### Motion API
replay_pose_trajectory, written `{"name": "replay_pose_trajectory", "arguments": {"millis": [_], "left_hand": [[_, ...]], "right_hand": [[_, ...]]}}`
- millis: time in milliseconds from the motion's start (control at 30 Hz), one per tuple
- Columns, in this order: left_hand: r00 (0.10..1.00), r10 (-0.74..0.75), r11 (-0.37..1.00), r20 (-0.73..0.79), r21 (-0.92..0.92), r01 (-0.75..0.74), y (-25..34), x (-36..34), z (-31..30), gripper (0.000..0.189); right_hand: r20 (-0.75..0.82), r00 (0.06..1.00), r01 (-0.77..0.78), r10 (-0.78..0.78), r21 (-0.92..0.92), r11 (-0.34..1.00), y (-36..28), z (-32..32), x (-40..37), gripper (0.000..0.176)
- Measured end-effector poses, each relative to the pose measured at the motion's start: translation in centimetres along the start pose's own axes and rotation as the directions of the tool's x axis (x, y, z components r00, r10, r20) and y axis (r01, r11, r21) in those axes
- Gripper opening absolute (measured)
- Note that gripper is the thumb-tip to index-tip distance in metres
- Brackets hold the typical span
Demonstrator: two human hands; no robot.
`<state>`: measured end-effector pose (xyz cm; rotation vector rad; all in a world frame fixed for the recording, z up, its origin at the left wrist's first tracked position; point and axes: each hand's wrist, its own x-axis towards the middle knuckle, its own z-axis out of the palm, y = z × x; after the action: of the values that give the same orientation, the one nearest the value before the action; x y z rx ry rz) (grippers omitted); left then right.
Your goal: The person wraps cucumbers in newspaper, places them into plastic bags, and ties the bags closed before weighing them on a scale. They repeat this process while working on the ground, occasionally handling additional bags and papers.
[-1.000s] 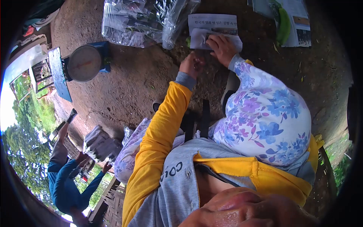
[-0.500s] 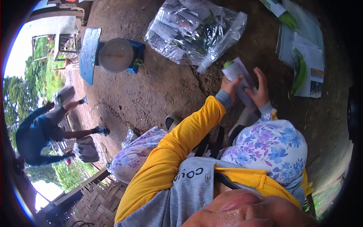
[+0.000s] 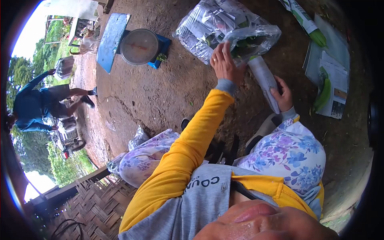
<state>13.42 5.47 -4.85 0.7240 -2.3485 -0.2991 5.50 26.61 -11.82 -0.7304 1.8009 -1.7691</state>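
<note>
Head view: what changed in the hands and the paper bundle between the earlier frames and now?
The left hand let go of the paper-wrapped bundle and moved forward, taking the mouth of the plastic bag in its grip. The right hand now holds the bundle alone, its far end near the bag's opening. The scale and the newspapers stayed on the ground.

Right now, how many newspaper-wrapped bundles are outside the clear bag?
3: one newspaper bundle in the right hand, one lying at top right, one on newspaper sheets at right. More may be hidden inside the clear bag the left hand grips.
</note>
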Motion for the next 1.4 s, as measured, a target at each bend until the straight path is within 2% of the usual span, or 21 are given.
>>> {"name": "replay_pose_trajectory", "arguments": {"millis": [33,100,167,200,300,333,367,433,467,567,600,733,833,867,900,967,1000,1100,1233,1367,1400], "left_hand": [[0.977,-0.177,0.967,0.118,-0.163,0.195,-1.1,0.9,0.8,0.061],[0.805,-0.417,0.721,0.422,-0.385,0.576,-3.6,1.7,2.9,0.042],[0.836,-0.502,0.640,0.223,-0.554,0.532,-5.5,2.0,4.6,0.025],[0.839,-0.468,0.695,0.278,-0.470,0.544,-4.4,2.9,1.8,0.036],[0.940,-0.325,0.901,0.102,-0.269,0.340,-4.8,2.8,0.8,0.052],[0.925,-0.334,0.876,0.181,-0.303,0.376,-5.0,2.6,0.7,0.066],[0.919,-0.323,0.852,0.227,-0.352,0.387,-5.1,2.6,0.8,0.065],[0.900,-0.302,0.789,0.315,-0.447,0.421,-5.3,2.0,1.9,0.063],[0.809,-0.293,0.564,0.510,-0.592,0.577,-7.7,1.2,5.6,0.052],[0.763,-0.316,0.320,0.564,-0.694,0.645,-6.6,2.2,3.5,0.037],[0.806,-0.364,0.360,0.466,-0.728,0.583,-6.5,2.6,3.0,0.022],[0.937,-0.306,0.757,0.167,-0.555,0.345,-6.3,4.6,0.4,0.013],[0.962,-0.247,0.833,0.113,-0.482,0.271,-4.5,4.6,-3.0,0.020],[0.962,-0.222,0.812,0.159,-0.517,0.272,-4.3,4.2,-3.5,0.024],[0.989,-0.120,0.827,0.088,-0.543,0.149,-4.0,3.8,-3.7,0.028],[0.964,-0.050,0.839,0.259,-0.512,0.181,-3.7,2.7,-4.4,0.032],[0.988,0.026,0.845,0.153,-0.532,0.060,-3.4,2.5,-4.4,0.034],[0.978,-0.018,0.810,0.210,-0.571,0.138,-4.6,2.8,-4.2,0.032],[0.994,-0.002,0.788,0.110,-0.612,0.069,-5.0,3.0,-4.5,0.029],[0.976,0.071,0.813,0.206,-0.578,0.063,-4.4,2.4,-4.9,0.025],[0.965,0.065,0.823,0.253,-0.561,0.092,-4.1,2.3,-5.1,0.026]], "right_hand": [[0.023,0.999,0.022,-0.022,-0.022,1.000,0.1,0.4,0.8,0.045],[0.065,0.996,0.063,-0.059,-0.063,0.996,-0.2,1.5,2.2,0.044],[0.104,0.992,0.077,-0.073,-0.037,0.996,-1.9,2.8,3.7,0.044],[0.121,0.989,0.094,-0.088,-0.043,0.995,-2.3,3.3,4.5,0.045],[0.143,0.984,0.104,-0.110,0.047,0.993,-2.6,3.8,6.3,0.045],[0.129,0.986,0.097,-0.108,0.084,0.992,-2.0,3.8,6.6,0.044],[0.120,0.987,0.090,-0.104,0.119,0.989,-1.5,3.9,6.8,0.043],[0.123,0.990,0.044,-0.066,0.178,0.983,-1.5,4.5,6.8,0.044],[0.125,0.991,0.019,-0.045,0.204,0.979,-1.5,4.6,6.7,0.045],[0.148,0.989,-0.027,-0.008,0.233,0.972,-1.3,4.7,6.6,0.047],[0.153,0.988,-0.019,-0.015,0.218,0.976,-1.0,4.6,6.5,0.046],[0.190,0.981,0.018,-0.046,0.149,0.989,-2.2,5.3,7.4,0.045],[0.151,0.986,0.055,-0.068,0.091,0.994,-3.2,8.5,9.8,0.043],[0.138,0.988,0.058,-0.069,0.079,0.995,-4.0,9.8,10.9,0.042],[0.125,0.990,0.062,-0.070,0.068,0.996,-4.7,11.1,12.2,0.041],[0.141,0.986,0.069,-0.090,0.148,0.987,-4.8,13.4,15.8,0.037],[0.146,0.985,0.063,-0.091,0.186,0.981,-4.6,14.1,17.3,0.036],[0.107,0.994,-0.004,-0.002,0.063,0.998,-4.5,14.8,19.3,0.042],[0.024,0.985,0.139,-0.171,0.476,0.868,-4.2,13.9,12.8,0.055],[-0.051,0.999,0.025,-0.008,0.356,0.934,0.0,14.6,10.1,0.061],[-0.073,0.976,0.215,-0.204,0.220,0.951,-0.9,14.6,10.9,0.054]]}}
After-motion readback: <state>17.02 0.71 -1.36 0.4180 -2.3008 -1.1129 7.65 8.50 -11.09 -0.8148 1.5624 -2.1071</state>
